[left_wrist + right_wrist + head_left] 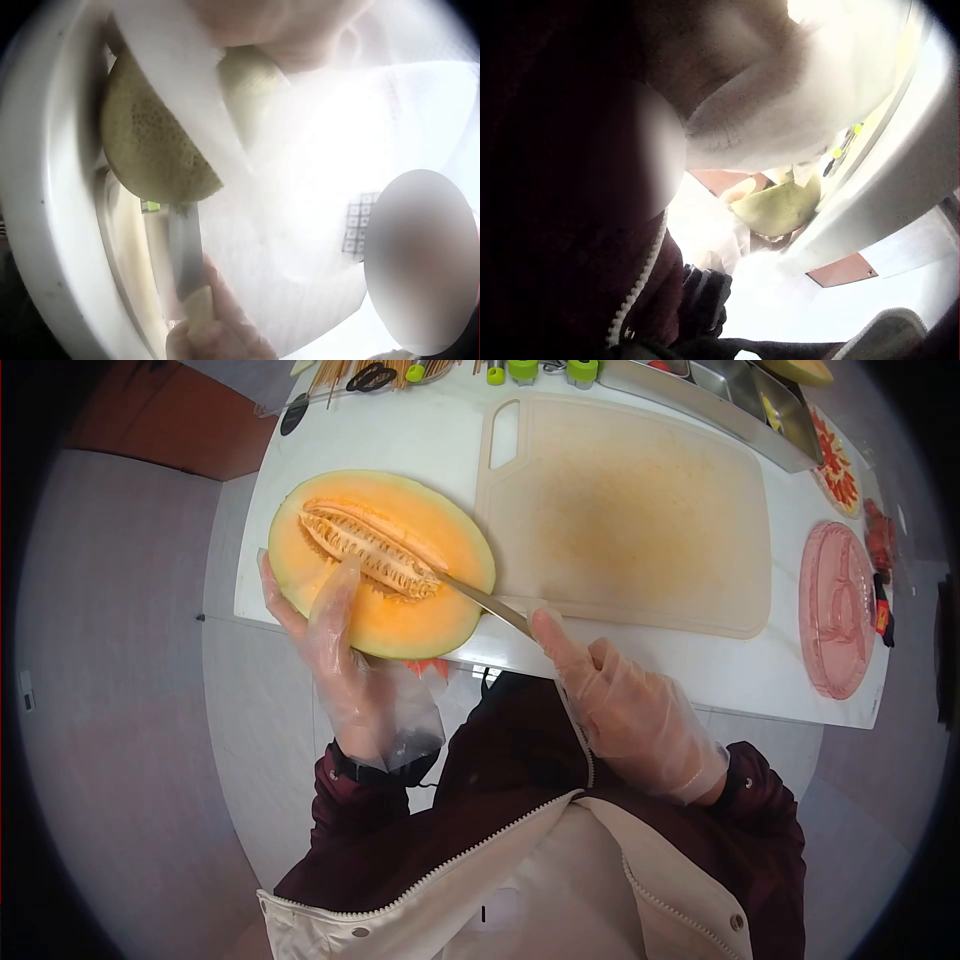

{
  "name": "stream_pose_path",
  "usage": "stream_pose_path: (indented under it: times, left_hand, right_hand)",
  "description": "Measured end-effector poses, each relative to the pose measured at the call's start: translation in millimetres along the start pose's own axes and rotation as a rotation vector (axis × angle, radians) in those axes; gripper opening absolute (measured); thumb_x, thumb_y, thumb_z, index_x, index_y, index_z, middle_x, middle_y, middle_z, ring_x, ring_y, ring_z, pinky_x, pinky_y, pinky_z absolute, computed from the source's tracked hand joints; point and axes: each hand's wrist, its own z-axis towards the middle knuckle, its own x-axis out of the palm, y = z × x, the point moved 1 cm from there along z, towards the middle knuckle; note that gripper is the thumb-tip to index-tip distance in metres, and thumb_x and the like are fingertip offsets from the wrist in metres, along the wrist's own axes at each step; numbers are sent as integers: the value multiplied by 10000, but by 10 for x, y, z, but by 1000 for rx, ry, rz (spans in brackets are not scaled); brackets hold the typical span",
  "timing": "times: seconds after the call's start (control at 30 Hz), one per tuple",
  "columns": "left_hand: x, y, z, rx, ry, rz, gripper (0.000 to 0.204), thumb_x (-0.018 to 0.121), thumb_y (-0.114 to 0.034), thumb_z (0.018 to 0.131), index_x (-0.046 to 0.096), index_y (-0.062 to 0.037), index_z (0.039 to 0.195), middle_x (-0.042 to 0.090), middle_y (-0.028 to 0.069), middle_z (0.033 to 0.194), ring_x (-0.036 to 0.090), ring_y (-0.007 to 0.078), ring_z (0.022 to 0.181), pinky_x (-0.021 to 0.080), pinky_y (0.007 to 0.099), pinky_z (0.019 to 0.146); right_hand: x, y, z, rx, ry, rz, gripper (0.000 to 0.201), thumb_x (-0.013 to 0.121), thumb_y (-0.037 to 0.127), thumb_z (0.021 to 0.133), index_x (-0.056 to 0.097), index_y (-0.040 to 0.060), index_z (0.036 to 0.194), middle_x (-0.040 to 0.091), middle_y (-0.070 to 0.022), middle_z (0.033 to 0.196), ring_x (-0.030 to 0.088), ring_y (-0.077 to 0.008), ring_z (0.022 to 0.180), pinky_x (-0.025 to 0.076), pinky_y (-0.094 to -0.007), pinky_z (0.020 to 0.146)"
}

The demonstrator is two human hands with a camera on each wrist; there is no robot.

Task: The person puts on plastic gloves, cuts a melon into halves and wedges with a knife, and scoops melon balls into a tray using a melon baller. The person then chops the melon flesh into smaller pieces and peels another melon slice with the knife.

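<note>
A halved orange-fleshed melon [440, 545] faces cut side up at the left part of the table in the head view, its seeds [365, 550] filling the central hollow. My left hand [340, 650], in a clear plastic glove, grips the melon half at its near left edge, thumb over the flesh. With my gloved right hand [635, 705] I hold a knife [490, 603]; its blade reaches over the melon's right rim, its tip at the right end of the seeds. The left wrist view shows the netted rind [150, 135] and the blade [186, 251] beside it.
A pale cutting board [640, 510] lies right of the melon. Farther right is a pink divided plate [835, 610]. Along the back are skewers [335, 375], black-handled scissors [370, 377], green-handled tools [522, 370] and a metal compartment tray [690, 405].
</note>
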Motion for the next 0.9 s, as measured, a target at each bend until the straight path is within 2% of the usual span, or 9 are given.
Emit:
stream_pose_path:
  times: [0.07,0.13,0.27,0.37,0.43,0.47,0.57,0.63,0.9]
  left_hand:
    - [-3,-1,0,70,27,76,463,644,-69,981,556,-83,1435,241,246,1626,377,419,1474,413,471,1161]
    - [3,-43,14,-164,-45,-55,381,500,-152,1081,566,-22,1434,283,159,1604,366,340,1489,368,451,1208]
    - [-87,107,150,-130,-115,-95,378,540,-92,1064,569,-34,1436,442,194,1524,415,364,1453,429,459,1159]
    - [-282,114,461,-190,-57,-57,523,557,-283,1051,491,56,1444,418,173,1494,527,274,1314,452,371,1089]
    - [-353,83,664,235,191,443,351,593,-113,1049,614,-28,1388,642,175,1348,582,314,1297,533,401,1024]
    - [-332,30,706,236,188,446,351,593,-113,1049,614,-28,1388,642,175,1348,582,314,1297,533,401,1024]
    - [-206,-83,793,-4,172,58,350,587,-186,1063,626,20,1343,647,151,1332,633,267,1214,520,365,1025]
    - [-163,-43,821,-469,63,-405,372,581,-210,1066,619,66,1312,650,128,1313,643,225,1180,505,330,1030]
    - [-197,21,931,-350,223,-302,375,593,-183,1046,608,85,1308,629,160,1324,626,219,1197,488,317,1049]
  right_hand:
    - [26,-10,-4,-9,-18,-39,734,629,-17,926,385,111,1607,543,-136,840,593,-354,641,496,-473,571]
    - [19,-4,0,7,0,-68,734,630,-15,926,384,110,1606,541,-135,837,592,-353,637,496,-476,570]
    - [29,-18,-6,7,-1,-110,740,629,-9,924,377,111,1609,536,-132,828,588,-353,627,497,-480,560]
    - [28,-23,5,5,7,-127,750,624,-13,919,369,114,1613,537,-132,826,588,-349,617,498,-478,549]
    - [24,-11,6,2,9,-141,754,622,-16,918,365,112,1615,536,-131,824,585,-344,610,496,-475,541]
    - [23,-4,13,-2,10,-154,759,620,-18,916,361,110,1617,536,-130,822,583,-340,602,495,-472,533]
    - [33,-3,9,-25,0,-163,759,619,-20,915,362,105,1617,535,-124,818,578,-327,591,490,-467,520]
    - [16,5,24,-23,-1,-180,754,617,-20,915,365,102,1616,534,-122,815,576,-323,589,489,-465,517]
    - [-20,30,141,-11,-3,-209,745,602,-14,921,368,107,1618,529,-108,795,589,-320,601,507,-456,523]
